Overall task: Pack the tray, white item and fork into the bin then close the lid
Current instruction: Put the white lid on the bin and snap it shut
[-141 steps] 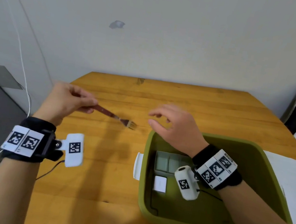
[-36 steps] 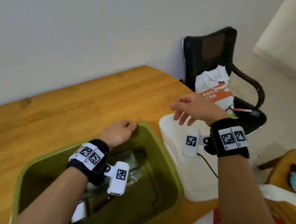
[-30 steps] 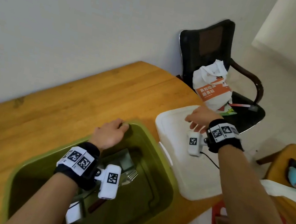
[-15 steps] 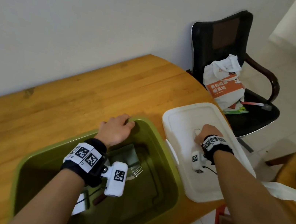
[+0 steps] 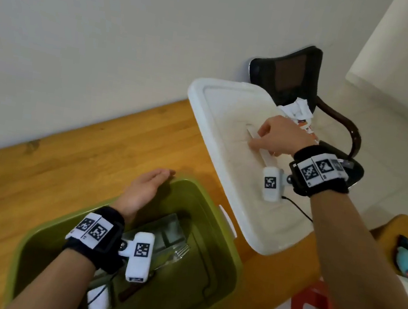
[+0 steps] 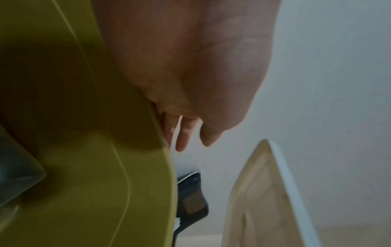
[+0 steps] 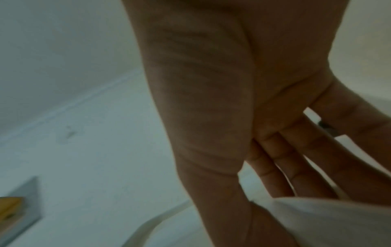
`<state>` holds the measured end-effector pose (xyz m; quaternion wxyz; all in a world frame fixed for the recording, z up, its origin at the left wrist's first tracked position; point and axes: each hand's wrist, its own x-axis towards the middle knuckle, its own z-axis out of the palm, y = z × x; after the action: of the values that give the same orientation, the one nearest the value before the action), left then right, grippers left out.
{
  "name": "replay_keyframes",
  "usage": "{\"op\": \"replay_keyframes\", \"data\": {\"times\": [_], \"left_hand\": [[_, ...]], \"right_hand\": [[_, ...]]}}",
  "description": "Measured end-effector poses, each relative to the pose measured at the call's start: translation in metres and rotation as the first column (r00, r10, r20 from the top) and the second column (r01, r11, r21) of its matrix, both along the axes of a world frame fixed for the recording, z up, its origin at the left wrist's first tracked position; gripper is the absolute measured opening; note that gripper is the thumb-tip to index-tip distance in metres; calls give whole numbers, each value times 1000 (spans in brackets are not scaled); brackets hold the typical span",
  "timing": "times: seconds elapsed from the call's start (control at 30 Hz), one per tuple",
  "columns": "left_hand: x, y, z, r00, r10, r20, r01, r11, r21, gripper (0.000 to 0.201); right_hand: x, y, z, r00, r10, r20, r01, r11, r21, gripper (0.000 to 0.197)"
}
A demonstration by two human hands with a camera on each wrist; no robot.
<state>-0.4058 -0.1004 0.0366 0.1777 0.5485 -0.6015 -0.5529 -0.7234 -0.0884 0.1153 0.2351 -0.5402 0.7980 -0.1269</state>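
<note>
On the wooden bench the green bin is seen open, with the clear tray, the fork and the white item lying inside. The left hand is laid on the bin's far rim, its grip apart with straight fingers. Further right, the white lid is held tilted up off the bench by its handle, around which the right hand's grip is clamped.
</note>
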Motion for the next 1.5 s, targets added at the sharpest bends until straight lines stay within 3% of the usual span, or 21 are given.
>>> {"op": "replay_keyframes", "data": {"times": [0.13, 0.23, 0.4, 0.47, 0.57, 0.7, 0.8, 0.9, 1.03, 1.3, 1.5], "left_hand": [[52, 0, 16, 931, 174, -320, -137, 981, 136, 51], [104, 5, 33, 796, 390, -463, -302, 919, 254, 54], [201, 30, 63, 558, 564, -609, -475, 819, 323, 59], [233, 41, 68, 529, 611, -589, -525, 781, 338, 71], [261, 55, 62, 569, 654, -499, -557, 752, 352, 72], [270, 74, 41, 664, 649, -370, -531, 758, 378, 53], [264, 88, 22, 695, 649, -308, -549, 756, 356, 48], [257, 103, 4, 770, 591, -240, -521, 800, 295, 45], [249, 115, -7, 833, 533, -149, -486, 833, 263, 36], [243, 120, 0, 844, 530, -85, -487, 822, 295, 25], [248, 125, 11, 906, 422, 21, -410, 866, 288, 36]], "right_hand": [[54, 2, 44, 972, 229, -41, -233, 963, -134, 37], [100, 7, 55, 908, 411, -88, -419, 902, -110, 38], [181, 15, 35, 688, 704, -175, -715, 699, 5, 40], [210, 20, 22, 581, 787, -209, -789, 607, 93, 38], [248, 30, 0, 452, 863, -226, -847, 494, 195, 36], [283, 45, -21, 327, 916, -234, -887, 383, 260, 36], [297, 54, -28, 271, 935, -229, -898, 331, 289, 36], [301, 61, -34, 252, 943, -217, -893, 313, 323, 35], [297, 67, -39, 286, 942, -177, -888, 330, 319, 31], [287, 61, -43, 391, 918, -64, -880, 393, 267, 29], [275, 54, -50, 491, 861, 129, -862, 460, 212, 35]]}}
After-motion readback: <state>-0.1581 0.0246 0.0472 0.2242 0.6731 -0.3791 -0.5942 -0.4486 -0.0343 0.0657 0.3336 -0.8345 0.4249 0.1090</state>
